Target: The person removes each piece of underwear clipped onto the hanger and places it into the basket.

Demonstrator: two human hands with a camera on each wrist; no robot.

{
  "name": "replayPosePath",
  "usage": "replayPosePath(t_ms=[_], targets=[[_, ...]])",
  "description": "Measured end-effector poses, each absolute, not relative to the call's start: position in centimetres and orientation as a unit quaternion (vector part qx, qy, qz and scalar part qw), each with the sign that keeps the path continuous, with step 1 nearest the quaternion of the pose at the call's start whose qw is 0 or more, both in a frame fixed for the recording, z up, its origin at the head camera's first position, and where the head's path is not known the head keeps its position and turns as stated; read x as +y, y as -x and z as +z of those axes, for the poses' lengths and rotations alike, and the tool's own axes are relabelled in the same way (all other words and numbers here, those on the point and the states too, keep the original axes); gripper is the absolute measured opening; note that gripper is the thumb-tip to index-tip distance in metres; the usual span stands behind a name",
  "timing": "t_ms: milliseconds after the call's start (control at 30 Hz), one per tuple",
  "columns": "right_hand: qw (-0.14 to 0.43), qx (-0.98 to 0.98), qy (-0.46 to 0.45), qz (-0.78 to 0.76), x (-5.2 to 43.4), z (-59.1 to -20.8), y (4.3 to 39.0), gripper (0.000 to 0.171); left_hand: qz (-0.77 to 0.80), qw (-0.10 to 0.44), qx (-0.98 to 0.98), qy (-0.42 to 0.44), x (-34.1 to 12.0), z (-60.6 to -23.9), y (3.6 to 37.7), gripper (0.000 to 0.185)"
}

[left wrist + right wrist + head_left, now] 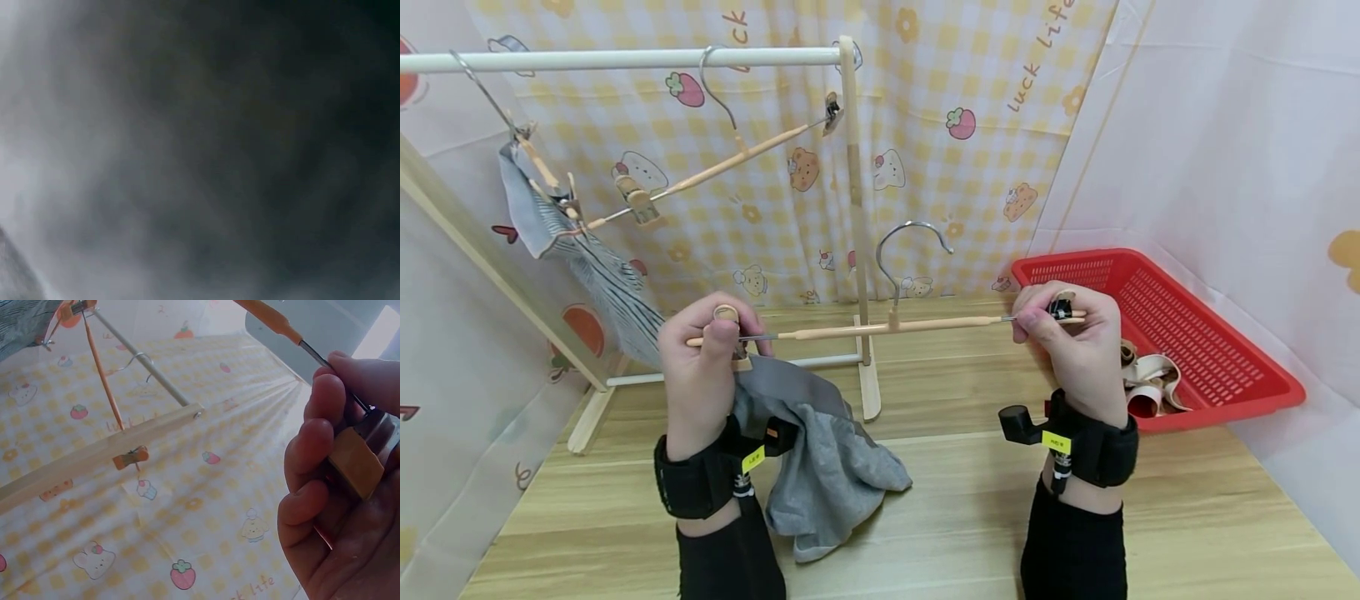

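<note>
1. We see a wooden clip hanger (887,327) held level above the surface (970,500), in front of the drying rack (857,250), between two hands.
2. The hanger is a slim pale-wood bar with thin metal rod ends and a curved steel hook (910,242) rising from its middle.
3. The left hand (703,367) has its grip clamped on the clip at the hanger's left end, thumb pressing on top; a grey garment (827,467) hangs from that clip and bunches on the surface near the wrist.
4. The right hand (1063,333) has its grip pinched round the right-end clip (355,464), a wooden block with a dark metal part, as the right wrist view shows, fingers curled about it.
5. The left wrist view is a dark grey blur; we cannot make out anything there.
6. On the rack's rail at far left hang two more hangers: an empty one (730,162) tilted, and one carrying a striped grey garment (595,267).
7. A red basket (1210,333) sits on the right of the surface, just beside the right hand, with beige pieces (1150,379) at its near corner.
</note>
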State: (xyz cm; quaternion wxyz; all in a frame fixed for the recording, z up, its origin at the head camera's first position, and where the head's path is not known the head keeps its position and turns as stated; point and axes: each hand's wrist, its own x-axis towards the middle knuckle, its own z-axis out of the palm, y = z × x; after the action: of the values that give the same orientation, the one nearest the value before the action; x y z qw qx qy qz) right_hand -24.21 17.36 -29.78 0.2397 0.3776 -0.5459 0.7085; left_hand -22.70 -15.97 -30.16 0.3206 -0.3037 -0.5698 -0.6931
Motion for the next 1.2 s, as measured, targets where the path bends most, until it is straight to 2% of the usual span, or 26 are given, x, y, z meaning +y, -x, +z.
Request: replayPosePath(t_ms=[467, 867, 1200], targets=[[0.238, -0.563, -0.361, 0.704, 17.32, -29.74, 24.10, 0.018, -0.695, 0.328, -0.567, 0.297, -15.81, -30.18, 22.67, 0.058], [0.246, -0.573, -0.345, 0.701, 17.56, -29.70, 23.94, 0.019, -0.690, 0.312, -0.550, 0.351, -15.45, -29.86, 22.72, 0.056], [0.249, -0.571, -0.341, 0.704, 17.80, -29.78, 23.98, 0.019, -0.674, 0.305, -0.569, 0.359, -15.69, -29.92, 22.56, 0.053]])
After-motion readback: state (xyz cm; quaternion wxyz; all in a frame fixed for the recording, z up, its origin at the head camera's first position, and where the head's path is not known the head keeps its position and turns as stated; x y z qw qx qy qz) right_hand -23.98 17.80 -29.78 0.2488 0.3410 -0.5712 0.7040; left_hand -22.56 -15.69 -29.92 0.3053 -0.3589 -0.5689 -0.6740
